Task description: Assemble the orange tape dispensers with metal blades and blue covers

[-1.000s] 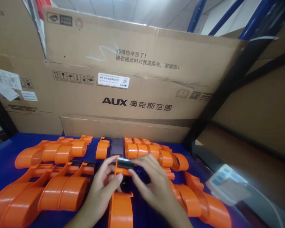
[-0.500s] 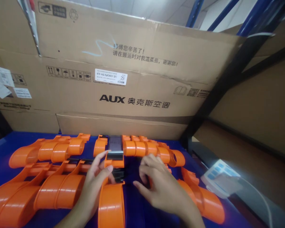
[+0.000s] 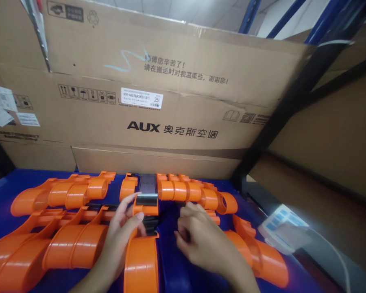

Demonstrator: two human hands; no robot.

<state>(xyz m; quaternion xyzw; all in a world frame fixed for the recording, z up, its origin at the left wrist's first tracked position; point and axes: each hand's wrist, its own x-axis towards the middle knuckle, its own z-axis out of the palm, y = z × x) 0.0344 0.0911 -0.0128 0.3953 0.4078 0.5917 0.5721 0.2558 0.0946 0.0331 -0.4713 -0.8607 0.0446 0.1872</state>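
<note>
My left hand (image 3: 125, 226) grips an orange tape dispenser (image 3: 142, 262) at its head, near a toothed metal edge. A dark strip runs from that head away to the cardboard. My right hand (image 3: 198, 236) is to the right of the dispenser, apart from it, with its fingers curled in; whether something small is inside them is hidden. Orange dispensers (image 3: 76, 246) stand in rows on the blue surface (image 3: 173, 260), left and right of my hands.
Behind the rows rises a large cardboard sheet (image 3: 94, 126) with printed text. A dark metal post (image 3: 262, 130) slants up at the right. Beyond it lies a white and blue device (image 3: 283, 224) with a cable.
The fingers of my right hand have curled in more, with the thumb drawn closer to them. My left hand and the dispenser in it have barely moved.
</note>
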